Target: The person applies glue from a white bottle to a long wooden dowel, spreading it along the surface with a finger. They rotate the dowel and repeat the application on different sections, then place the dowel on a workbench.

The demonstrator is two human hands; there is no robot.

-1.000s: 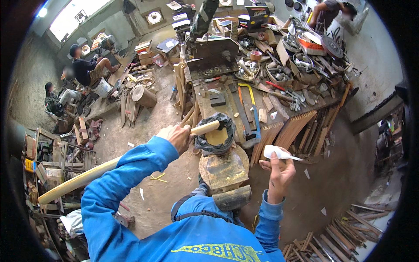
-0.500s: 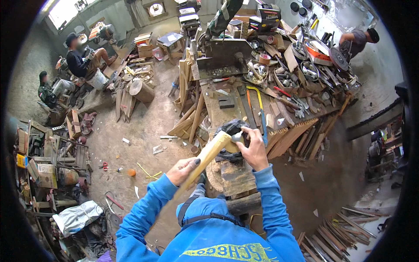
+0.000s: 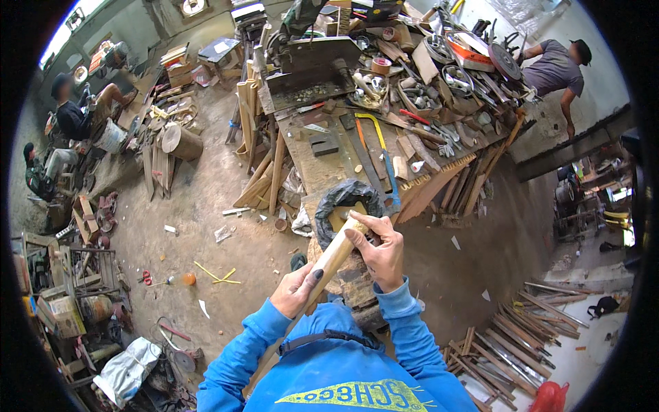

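Observation:
A pale wooden pole (image 3: pixel 334 254) slants up from beside my body toward the workbench. My left hand (image 3: pixel 294 292) is wrapped around its middle, thumb along the top. At the upper end, my right hand (image 3: pixel 382 253) closes its thumb and fingers on the pole's tip; anything small inside that grip is hidden. Just beyond the tip, a round container lined with black plastic (image 3: pixel 327 206) holds something yellowish. It sits on a rough wooden block (image 3: pixel 353 278) at the near end of the bench.
The workbench (image 3: pixel 309 161) carries a bow saw with a yellow and blue frame (image 3: pixel 384 151), a dark notched block (image 3: pixel 325 143) and piled tools. Wood strips (image 3: pixel 508 357) lie at lower right. One person (image 3: pixel 557 69) stands at far right; two others sit at far left.
My right hand has gone from a small whitish piece by the container to the pole's tip. The pole's end sits slightly lower and the whole view has shifted.

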